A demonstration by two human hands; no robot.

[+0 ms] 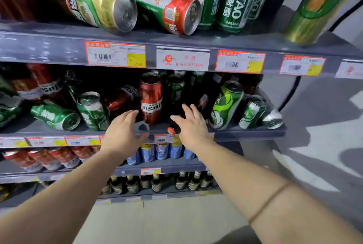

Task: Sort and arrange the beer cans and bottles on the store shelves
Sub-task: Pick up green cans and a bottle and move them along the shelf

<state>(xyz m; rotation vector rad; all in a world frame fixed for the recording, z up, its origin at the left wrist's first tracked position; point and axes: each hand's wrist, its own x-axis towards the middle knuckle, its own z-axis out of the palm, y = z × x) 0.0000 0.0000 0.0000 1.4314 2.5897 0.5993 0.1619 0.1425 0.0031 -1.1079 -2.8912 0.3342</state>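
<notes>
Both hands, left hand (122,133) and right hand (191,123), are spread wide, holding nothing, beside the tall red metal can (151,97). It looks smooth, slippery; grab its middle.

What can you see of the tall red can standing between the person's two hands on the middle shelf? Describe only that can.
The tall red can stands upright near the front of the middle shelf. It looks like glossy metal, deep red, with a dark top rim and a white band of lettering across its body. A tipped red can leans at its left. The left hand and right hand reach toward it, open, neither touching it.
</notes>
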